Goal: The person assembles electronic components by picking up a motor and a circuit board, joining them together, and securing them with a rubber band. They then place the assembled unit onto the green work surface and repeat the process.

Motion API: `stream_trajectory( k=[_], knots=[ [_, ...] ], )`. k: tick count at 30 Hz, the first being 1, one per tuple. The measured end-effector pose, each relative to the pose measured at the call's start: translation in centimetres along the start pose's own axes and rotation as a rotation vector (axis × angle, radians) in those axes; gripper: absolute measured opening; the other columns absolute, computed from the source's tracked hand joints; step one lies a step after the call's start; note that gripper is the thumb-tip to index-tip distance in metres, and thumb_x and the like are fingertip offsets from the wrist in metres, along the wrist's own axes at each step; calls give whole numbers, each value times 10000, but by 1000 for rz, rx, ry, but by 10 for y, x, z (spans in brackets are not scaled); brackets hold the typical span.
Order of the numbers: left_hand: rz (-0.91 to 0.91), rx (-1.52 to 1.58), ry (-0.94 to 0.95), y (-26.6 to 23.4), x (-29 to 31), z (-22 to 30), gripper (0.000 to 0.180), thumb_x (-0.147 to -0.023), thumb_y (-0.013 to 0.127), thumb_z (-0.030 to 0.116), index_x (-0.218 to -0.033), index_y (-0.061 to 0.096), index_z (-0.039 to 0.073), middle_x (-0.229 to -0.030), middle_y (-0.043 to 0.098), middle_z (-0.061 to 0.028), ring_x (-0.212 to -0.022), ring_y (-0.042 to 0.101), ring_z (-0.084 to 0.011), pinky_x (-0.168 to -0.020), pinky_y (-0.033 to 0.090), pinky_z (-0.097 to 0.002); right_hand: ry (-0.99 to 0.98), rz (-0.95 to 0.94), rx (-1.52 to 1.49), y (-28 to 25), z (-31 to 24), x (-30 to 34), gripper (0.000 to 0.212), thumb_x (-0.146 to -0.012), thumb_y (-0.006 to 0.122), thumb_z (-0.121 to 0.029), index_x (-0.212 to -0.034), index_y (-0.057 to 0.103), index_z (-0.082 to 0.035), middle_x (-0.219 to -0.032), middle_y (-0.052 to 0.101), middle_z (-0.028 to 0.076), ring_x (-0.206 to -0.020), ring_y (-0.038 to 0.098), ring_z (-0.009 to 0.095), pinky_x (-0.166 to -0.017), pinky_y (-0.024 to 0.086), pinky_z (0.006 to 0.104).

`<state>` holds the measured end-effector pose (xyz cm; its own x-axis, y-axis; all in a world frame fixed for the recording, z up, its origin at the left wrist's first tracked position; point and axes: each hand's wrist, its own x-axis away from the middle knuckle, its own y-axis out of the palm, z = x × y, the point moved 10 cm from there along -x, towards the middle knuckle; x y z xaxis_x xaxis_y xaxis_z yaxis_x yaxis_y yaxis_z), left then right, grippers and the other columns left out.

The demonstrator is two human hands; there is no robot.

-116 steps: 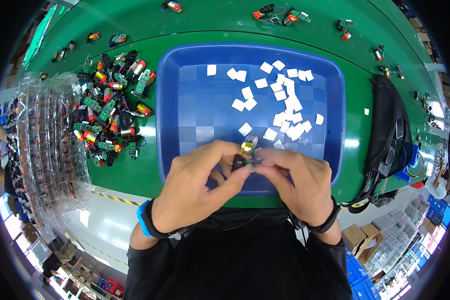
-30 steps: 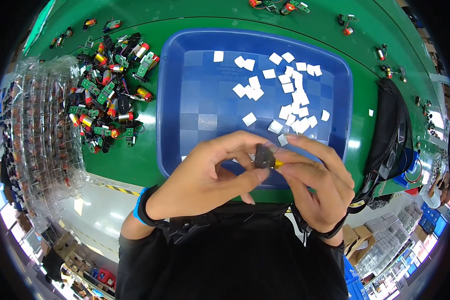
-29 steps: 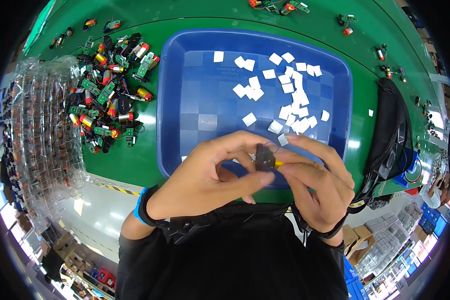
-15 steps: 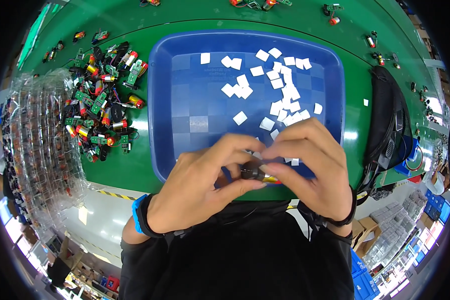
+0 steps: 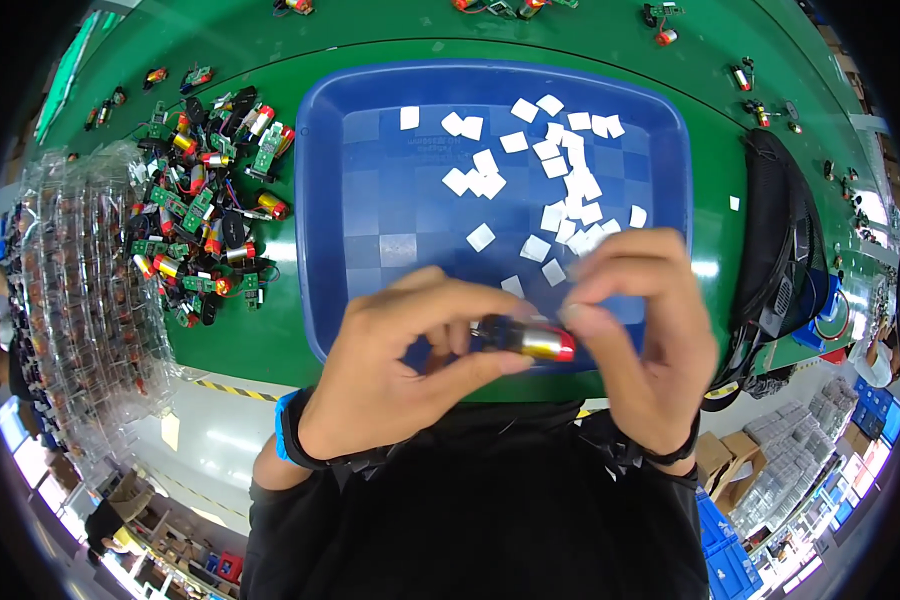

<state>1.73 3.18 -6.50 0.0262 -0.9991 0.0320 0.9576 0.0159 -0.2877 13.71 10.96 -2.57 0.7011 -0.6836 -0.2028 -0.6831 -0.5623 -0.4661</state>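
My left hand (image 5: 410,350) grips a small battery assembly between thumb and fingers: a shiny silver-and-yellow cylinder (image 5: 545,343) with a red end, joined to a black part (image 5: 500,332). It is held sideways over the near side of the blue tray (image 5: 315,250), red end to the right. Just beside that end is my right hand (image 5: 640,330), thumb and fingertips closed in a pinch and blurred by motion. Anything between those fingertips cannot be made out. White square pieces (image 5: 481,236) lie scattered in the tray, mostly toward its right half.
Left of the tray a heap of green circuit boards with batteries (image 5: 200,200) covers the green table (image 5: 230,350). Clear plastic blister trays (image 5: 85,300) are stacked farther left. A black mesh bag (image 5: 778,235) lies at the right. Several more battery assemblies (image 5: 665,37) dot the far table.
My right hand has moved right, off the battery assembly, exposing its silver cylinder and red end. My left hand keeps its hold on it.
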Motion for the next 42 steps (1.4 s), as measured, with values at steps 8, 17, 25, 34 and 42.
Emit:
stream_trajectory(
  k=[8, 17, 25, 34, 42],
  knots=[
    [382, 717, -123, -5, 21, -34, 301, -848, 790, 13, -1102, 632, -23, -1112, 731, -120, -720, 581, -35, -583, 417, -153, 133, -40, -102, 19, 8, 20, 304, -734, 870, -103, -967, 689, -30, -709, 639, 27, -593, 605, 149, -542, 472, 260],
    [287, 282, -49, -12, 22, -24, 333, -806, 819, 4, -1104, 674, -32, -1064, 741, -129, -767, 665, -68, -632, 495, -181, 80, 68, -90, 22, 8, 22, 252, -784, 835, -78, -942, 673, 31, -764, 690, 99, -564, 644, 141, -496, 462, 228],
    [337, 260, -64, -13, 25, -22, 428, -751, 871, 68, -1134, 704, -24, -970, 749, -100, -665, 600, -46, -578, 455, -187, 138, 84, -233, 26, 12, 27, 207, -831, 798, -48, -956, 668, 53, -796, 704, 116, -574, 661, 146, -504, 488, 231],
    [194, 143, 1, -11, 17, -9, 334, -830, 810, 38, -1135, 691, -20, -936, 736, -78, -674, 599, -45, -585, 473, -195, 310, 83, -571, 28, 41, 29, 226, -818, 807, -23, -1007, 694, 27, -907, 705, 117, -754, 694, 167, -615, 550, 240],
    [67, 640, -368, 5, 18, -24, 302, -900, 743, 40, -1180, 648, -21, -882, 716, -62, -650, 597, -37, -572, 484, -190, -416, 111, 150, 8, -21, 18, 349, -662, 859, -74, -987, 737, -33, -949, 688, 60, -821, 674, 212, -618, 549, 266]
  ],
)
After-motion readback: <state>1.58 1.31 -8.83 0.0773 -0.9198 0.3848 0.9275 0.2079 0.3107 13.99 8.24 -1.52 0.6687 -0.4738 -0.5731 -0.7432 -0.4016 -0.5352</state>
